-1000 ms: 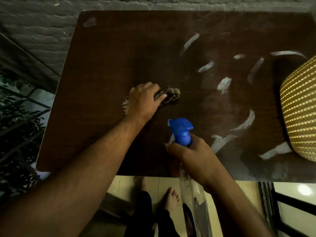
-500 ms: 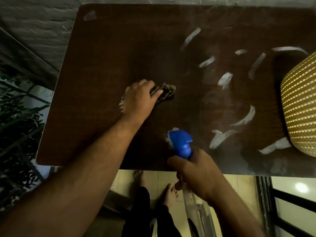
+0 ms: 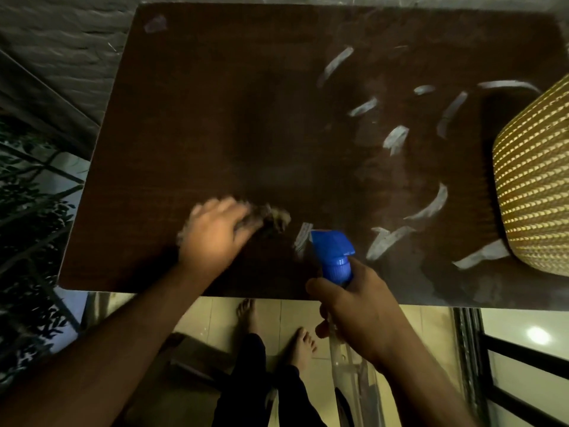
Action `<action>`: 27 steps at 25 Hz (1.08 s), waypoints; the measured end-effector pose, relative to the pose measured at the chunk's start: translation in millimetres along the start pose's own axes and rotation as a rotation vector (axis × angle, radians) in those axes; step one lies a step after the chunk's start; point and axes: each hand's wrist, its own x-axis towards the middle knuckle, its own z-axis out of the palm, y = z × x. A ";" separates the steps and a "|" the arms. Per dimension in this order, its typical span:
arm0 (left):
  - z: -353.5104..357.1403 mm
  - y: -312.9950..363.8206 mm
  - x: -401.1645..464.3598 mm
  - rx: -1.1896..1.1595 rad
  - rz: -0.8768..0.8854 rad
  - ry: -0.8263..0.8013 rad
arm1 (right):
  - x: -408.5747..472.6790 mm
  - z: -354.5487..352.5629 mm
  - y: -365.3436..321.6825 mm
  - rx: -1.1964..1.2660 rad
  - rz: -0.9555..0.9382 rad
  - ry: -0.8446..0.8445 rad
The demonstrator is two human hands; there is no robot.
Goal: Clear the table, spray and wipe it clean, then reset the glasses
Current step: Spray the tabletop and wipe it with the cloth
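Observation:
The dark brown table (image 3: 215, 118) fills the head view. My left hand (image 3: 215, 238) lies over a bunched, patterned cloth (image 3: 277, 215) near the table's front edge and holds it against the wood; both are motion-blurred. My right hand (image 3: 354, 315) grips the neck of a spray bottle with a blue trigger head (image 3: 334, 251), its nozzle pointing left over the front edge. The bottle's clear body hangs below the table edge. White streaks (image 3: 391, 238) are scattered over the right half of the table. No glasses are in view.
A yellow woven basket-like object (image 3: 535, 186) covers the table's right edge. A grey brick wall (image 3: 61, 41) runs behind and to the left. My bare feet (image 3: 274, 328) stand on pale tiles below the front edge, with a black railing (image 3: 523, 365) at lower right.
My left hand has dragged the cloth toward the front edge of the table. My right hand with the spray bottle has drawn back slightly toward me.

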 end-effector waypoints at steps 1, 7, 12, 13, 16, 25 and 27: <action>1.2 5.0 22.0 -0.006 -0.082 0.019 | 0.5 -1.3 1.1 -0.007 -0.008 0.014; 9.9 56.4 22.4 -0.057 -0.069 -0.076 | -0.8 -0.3 0.3 0.010 -0.024 0.010; 1.8 36.4 -65.4 -0.095 0.085 -0.134 | -1.1 3.4 -2.6 0.011 -0.029 -0.025; -0.8 24.6 -74.0 -0.095 0.096 -0.113 | -0.8 3.0 -1.8 0.005 -0.025 -0.025; -9.4 -1.6 -63.5 -0.036 0.050 -0.024 | 2.4 -0.4 4.2 -0.009 -0.023 0.001; 18.4 63.7 64.5 -0.052 -0.110 0.018 | 2.2 -2.8 11.4 0.014 -0.022 0.003; 20.1 65.6 48.8 -0.072 -0.037 0.005 | 3.4 -3.4 10.6 0.020 -0.030 0.001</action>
